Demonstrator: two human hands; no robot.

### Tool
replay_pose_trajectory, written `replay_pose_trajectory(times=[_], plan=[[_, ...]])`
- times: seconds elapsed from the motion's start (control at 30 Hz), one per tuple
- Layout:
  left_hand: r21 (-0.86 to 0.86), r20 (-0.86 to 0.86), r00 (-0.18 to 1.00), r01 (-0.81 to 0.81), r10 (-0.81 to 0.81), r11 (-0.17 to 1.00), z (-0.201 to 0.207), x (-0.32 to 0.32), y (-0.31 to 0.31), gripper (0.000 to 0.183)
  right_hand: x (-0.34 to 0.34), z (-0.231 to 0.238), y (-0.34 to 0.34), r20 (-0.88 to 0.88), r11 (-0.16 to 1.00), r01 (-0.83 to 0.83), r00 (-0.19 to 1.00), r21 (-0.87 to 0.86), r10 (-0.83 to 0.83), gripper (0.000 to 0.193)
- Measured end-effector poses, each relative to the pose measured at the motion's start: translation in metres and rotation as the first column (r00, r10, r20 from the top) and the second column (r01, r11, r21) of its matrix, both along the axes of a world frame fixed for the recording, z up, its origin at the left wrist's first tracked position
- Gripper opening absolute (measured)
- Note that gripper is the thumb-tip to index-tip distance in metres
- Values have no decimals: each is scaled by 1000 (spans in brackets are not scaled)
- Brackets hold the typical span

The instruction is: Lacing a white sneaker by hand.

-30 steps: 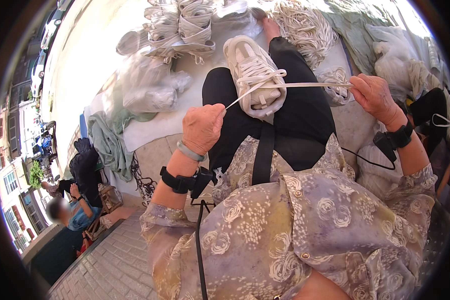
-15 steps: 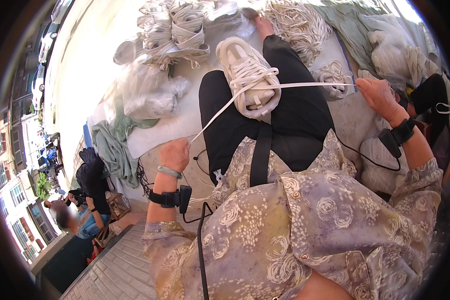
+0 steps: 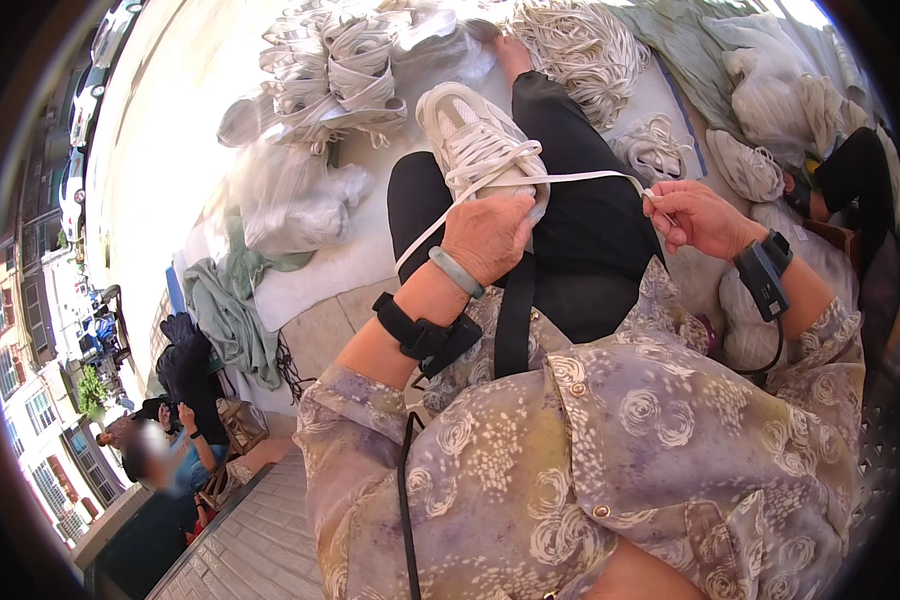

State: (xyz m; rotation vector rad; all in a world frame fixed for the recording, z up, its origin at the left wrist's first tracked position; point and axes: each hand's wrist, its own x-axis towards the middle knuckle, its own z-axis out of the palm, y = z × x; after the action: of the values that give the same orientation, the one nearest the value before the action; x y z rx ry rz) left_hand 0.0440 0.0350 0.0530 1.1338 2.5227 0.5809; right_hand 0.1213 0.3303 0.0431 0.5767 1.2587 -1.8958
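Observation:
A cream sneaker [image 3: 460,115] rests across my lap on black trousers, its toe pointing away from me. My left hand [image 3: 490,238] is closed at its heel, covering that end of the shoe; what the fingertips touch is hidden. From the sneaker's crossed lacing, a white shoelace [image 3: 595,177] stretches right to my right hand [image 3: 705,215], which pinches it near its end between thumb and fingers. The other lace end [image 3: 420,245] trails loose over my left thigh, beside my left hand.
Stacked sneakers [image 3: 355,75] and a heap of white laces [image 3: 585,65] lie beyond my knees. Clear plastic bags [image 3: 295,200] sit at left, with a green cloth [image 3: 232,325] nearer. More sneakers [image 3: 745,165] lie at right. Another person [image 3: 195,455] sits at lower left.
My left hand has let go of its lace end and moved right to the sneaker's heel. My right hand has come inward and down, still pinching its lace.

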Motion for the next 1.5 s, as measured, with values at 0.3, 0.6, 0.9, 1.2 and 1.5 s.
replay_pose_trajectory(times=[0.3,0.6,0.9,1.2,1.5], plan=[[103,-98,990,-94,104,990,-2,1,9,22,-23,9,-64,-140,996,-42,990,-81,30,12],[46,-194,977,-82,89,996,4,4,13,22,-60,-31,-94,-769,956,168,634,240,82,14],[8,-142,967,-214,213,977,-6,-4,19,32,-67,-25,-97,-534,964,254,827,80,-174,13],[197,123,939,-339,320,920,-10,-8,23,30,-69,-37,-105,-388,925,370,842,-88,-374,7],[208,161,936,-341,312,917,-10,-9,24,27,-78,-49,-109,-451,921,373,807,-112,-381,6]])
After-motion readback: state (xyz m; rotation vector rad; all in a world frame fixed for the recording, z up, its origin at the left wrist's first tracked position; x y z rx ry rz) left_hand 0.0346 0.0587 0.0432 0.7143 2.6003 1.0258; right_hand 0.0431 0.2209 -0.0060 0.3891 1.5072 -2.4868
